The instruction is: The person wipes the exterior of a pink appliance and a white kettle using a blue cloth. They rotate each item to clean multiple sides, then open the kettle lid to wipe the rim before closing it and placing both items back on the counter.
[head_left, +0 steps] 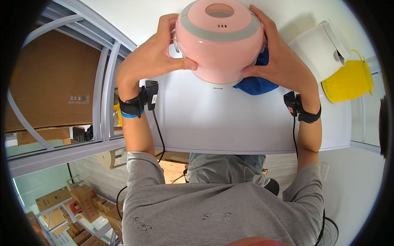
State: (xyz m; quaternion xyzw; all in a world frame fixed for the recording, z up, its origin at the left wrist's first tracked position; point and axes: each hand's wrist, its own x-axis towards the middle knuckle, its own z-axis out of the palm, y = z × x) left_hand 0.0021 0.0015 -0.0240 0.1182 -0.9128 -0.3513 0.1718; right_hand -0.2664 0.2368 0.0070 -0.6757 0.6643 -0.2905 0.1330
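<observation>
A rounded pink appliance (pixel 221 53), which looks like a small rice cooker, is held between my two hands at the far side of the white table (pixel 221 123). Its lid has a grey ring, an oval window and three small holes. My left hand (pixel 162 57) grips the left side, thumb pressed on the front and fingers behind the side handle. On the opposite side, my right hand (pixel 275 55) grips in the same way. Whether the base touches the table, I cannot tell. A blue cloth (pixel 258 85) lies partly behind the appliance, under my right hand.
To the right, a white container (pixel 316 51) leans beside a yellow one (pixel 348 82). Metal framing with a large cardboard box (pixel 53 78) stands on the left. Black bands with small cabled devices are on both my wrists. Several cartons (pixel 84 205) are at lower left.
</observation>
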